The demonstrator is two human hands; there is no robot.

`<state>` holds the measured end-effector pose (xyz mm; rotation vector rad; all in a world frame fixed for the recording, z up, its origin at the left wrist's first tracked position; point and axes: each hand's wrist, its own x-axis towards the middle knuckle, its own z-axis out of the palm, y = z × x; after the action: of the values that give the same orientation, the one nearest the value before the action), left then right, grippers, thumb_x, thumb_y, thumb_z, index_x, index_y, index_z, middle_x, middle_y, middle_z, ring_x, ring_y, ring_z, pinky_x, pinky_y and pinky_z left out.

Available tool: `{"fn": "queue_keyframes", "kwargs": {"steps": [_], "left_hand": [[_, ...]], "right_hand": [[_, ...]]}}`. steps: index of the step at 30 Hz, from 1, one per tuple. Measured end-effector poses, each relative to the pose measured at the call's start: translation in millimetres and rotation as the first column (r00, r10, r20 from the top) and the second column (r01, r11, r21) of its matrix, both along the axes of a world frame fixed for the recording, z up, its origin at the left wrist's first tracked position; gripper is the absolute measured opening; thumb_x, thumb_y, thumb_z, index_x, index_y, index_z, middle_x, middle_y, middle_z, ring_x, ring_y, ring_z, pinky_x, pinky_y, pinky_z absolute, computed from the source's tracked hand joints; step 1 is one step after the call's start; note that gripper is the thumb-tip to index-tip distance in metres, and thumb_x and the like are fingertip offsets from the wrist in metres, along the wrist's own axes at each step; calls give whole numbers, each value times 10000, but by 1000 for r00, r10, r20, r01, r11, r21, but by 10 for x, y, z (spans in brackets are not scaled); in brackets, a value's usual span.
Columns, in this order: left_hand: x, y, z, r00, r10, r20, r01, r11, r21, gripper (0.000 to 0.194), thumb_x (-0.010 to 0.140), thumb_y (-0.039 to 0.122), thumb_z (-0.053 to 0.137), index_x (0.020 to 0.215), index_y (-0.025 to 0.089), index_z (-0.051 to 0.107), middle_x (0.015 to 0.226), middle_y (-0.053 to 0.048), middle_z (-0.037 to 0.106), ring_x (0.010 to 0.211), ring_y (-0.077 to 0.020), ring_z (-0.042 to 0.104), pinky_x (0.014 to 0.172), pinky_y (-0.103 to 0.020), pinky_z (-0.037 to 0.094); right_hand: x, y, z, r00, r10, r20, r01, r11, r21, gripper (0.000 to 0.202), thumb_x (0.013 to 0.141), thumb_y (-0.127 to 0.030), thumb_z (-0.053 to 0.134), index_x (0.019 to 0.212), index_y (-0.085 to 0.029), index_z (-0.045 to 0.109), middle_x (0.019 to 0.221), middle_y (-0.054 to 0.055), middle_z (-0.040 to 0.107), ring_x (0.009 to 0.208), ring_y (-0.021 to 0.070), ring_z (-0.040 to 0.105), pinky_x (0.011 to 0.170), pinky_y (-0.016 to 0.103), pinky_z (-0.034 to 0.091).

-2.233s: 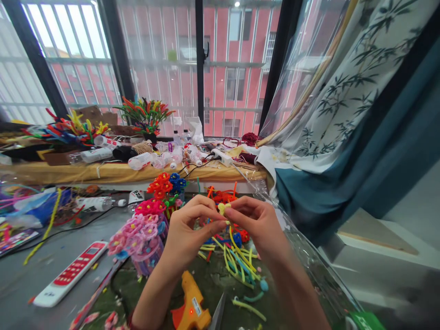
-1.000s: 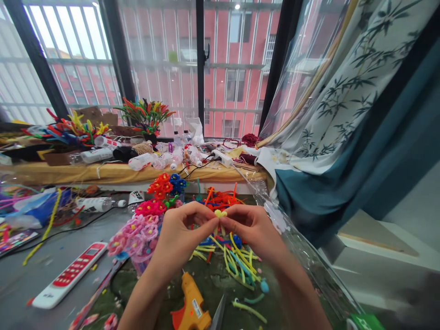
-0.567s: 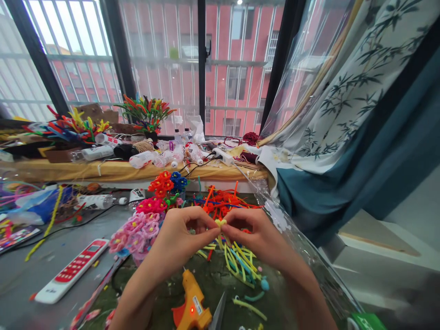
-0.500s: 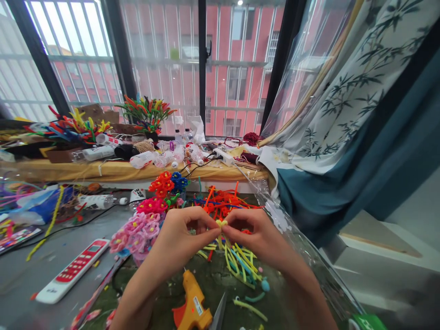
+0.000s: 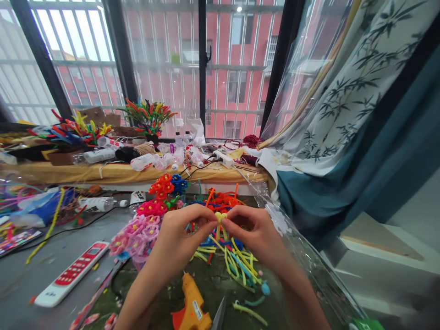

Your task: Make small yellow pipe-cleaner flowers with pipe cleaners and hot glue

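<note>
Both hands meet over the work mat, fingertips nearly touching. My left hand (image 5: 187, 231) pinches the left side of a small yellow pipe-cleaner piece (image 5: 220, 217), thumb against forefinger. On its right side, my right hand (image 5: 252, 229) pinches the same piece. The piece has small rounded loops at its top, and yellow strands hang beneath it. Loose yellow and blue stems (image 5: 240, 266) lie below the hands, with orange stems (image 5: 225, 200) behind them. Pink fuzzy flowers (image 5: 137, 236) stand beside my left wrist.
An orange glue gun (image 5: 193, 305) and a scissor blade (image 5: 219, 314) lie between the forearms. A white remote (image 5: 74, 274) is at left. Bottles (image 5: 146, 161) line the cloth-covered ledge (image 5: 68, 173). A clear plastic sheet (image 5: 309, 256) borders the mat at right.
Both hands have risen very slightly with the yellow piece, whose rounded top loops now show more clearly between the fingertips. The view has shifted a little.
</note>
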<state>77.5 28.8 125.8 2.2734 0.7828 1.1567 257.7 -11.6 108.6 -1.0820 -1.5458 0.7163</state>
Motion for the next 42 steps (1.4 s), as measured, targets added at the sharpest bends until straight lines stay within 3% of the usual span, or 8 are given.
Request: {"fn": "queue_keyframes", "kwargs": {"steps": [5,11,22,29,34,39,40,42], "left_hand": [[-13,-7,8,1000,-23,1,23,1000,-7,87,856,217,654,807,169,707,746,10,700,669,-106,597,636,-196,432],[54,-1,20,989,-19,146,58,961,-271,200,815,350,704,816,152,673,644,30,618,588,-97,538,543,-188,409],[243,-79,-46,896,-16,443,213,892,-398,166,794,288,722,803,144,639,643,50,571,565,-62,482,508,-153,381],[231,-147,-42,976,67,205,-92,989,116,98,866,134,641,772,158,628,712,14,617,631,-86,539,591,-181,445],[156,-155,-21,994,81,75,-110,811,574,95,895,60,587,903,151,616,859,-38,671,767,-112,626,726,-196,513],[99,-155,-9,979,185,-87,-6,453,891,220,979,98,405,1013,88,622,910,-114,708,801,-189,660,762,-292,554],[102,-158,-11,980,184,-80,-10,439,898,242,985,99,388,1030,87,625,923,-116,710,810,-188,662,769,-291,555],[122,-165,-22,988,153,-28,-58,532,845,216,982,108,422,1050,119,626,936,-98,711,829,-169,662,782,-267,551]], "right_hand": [[-21,-4,2,999,4,-39,-4,1000,5,138,818,-242,650,712,-155,656,643,-18,608,600,111,523,573,225,401],[-93,6,-18,993,-82,-84,94,984,153,114,819,-208,643,720,-156,664,680,11,642,618,136,558,595,250,445],[-106,-10,0,978,-205,-32,192,835,515,153,799,-52,629,721,-177,669,718,8,666,654,124,613,636,222,476],[-109,-27,-1,967,-252,-31,238,858,456,146,777,-67,616,685,-171,662,681,22,660,624,149,604,599,258,464],[-127,-38,-9,980,-159,-119,191,918,346,126,753,-78,617,679,-176,643,677,15,644,633,152,571,585,265,447],[-95,-75,20,978,-75,-196,117,970,213,133,744,-106,631,643,-183,594,613,-24,562,578,122,497,549,246,416],[-86,-84,26,976,-68,-208,111,973,204,128,745,-110,631,646,-183,597,612,-25,561,577,122,498,548,246,416],[-74,-97,38,974,-60,-218,107,972,209,117,746,-116,632,653,-184,614,618,-20,571,587,128,510,550,248,420]]}}
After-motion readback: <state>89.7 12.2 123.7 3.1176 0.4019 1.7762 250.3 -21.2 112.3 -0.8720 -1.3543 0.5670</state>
